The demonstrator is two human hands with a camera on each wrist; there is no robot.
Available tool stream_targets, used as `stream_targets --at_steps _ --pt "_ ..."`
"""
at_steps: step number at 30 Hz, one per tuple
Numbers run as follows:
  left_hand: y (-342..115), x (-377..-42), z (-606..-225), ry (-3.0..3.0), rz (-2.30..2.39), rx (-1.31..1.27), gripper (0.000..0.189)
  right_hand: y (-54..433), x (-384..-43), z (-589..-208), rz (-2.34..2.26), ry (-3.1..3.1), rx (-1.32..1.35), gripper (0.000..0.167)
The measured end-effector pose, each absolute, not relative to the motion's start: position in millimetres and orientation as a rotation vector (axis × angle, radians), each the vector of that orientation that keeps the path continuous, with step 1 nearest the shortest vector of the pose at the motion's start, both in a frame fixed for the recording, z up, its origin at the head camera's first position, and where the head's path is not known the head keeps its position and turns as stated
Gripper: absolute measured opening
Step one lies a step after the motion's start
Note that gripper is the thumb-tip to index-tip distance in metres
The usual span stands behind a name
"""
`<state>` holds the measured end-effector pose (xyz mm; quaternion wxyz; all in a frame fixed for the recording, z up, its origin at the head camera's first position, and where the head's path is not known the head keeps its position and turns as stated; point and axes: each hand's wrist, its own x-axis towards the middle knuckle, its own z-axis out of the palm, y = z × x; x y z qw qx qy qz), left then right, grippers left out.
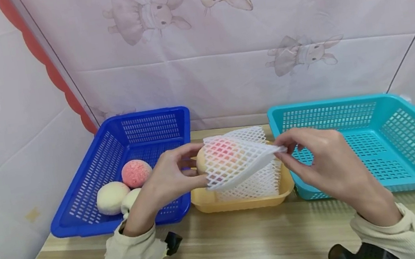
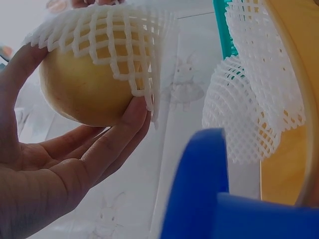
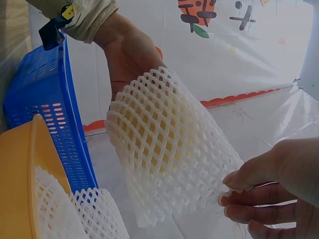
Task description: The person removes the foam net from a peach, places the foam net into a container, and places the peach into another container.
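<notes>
My left hand (image 1: 168, 178) grips a round yellow peach (image 2: 84, 92) with a pink blush, thumb on one side and fingers on the other. A white foam net sleeve (image 3: 164, 144) covers most of the peach; its bare yellow end shows beside the left palm in the left wrist view. At the sleeve's far end, my right hand (image 1: 322, 159) pinches the gathered net between thumb and fingertips. Both hands are above a yellow basket (image 1: 239, 205), where more foam nets (image 1: 273, 182) lie.
On the left stands a blue basket (image 1: 149, 116) with a pink ball-shaped fruit (image 1: 136, 173) and pale cream ones (image 1: 112, 198), partly behind the left wrist. A teal basket (image 1: 324, 104) stands on the right. A rabbit-print sheet (image 1: 200, 81) hangs behind the wooden table (image 1: 256, 243).
</notes>
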<state>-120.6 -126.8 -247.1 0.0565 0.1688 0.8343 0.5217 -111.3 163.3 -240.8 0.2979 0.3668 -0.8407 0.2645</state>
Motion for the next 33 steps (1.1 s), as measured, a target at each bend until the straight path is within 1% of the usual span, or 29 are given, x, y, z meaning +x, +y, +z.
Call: stream_targets --at_steps 33 --pt "-130.8 -121.7 -245.5 2.521 1.592 0.475 0.061 164.6 -112.3 -240.4 0.695 -2.218 0.981 0.024"
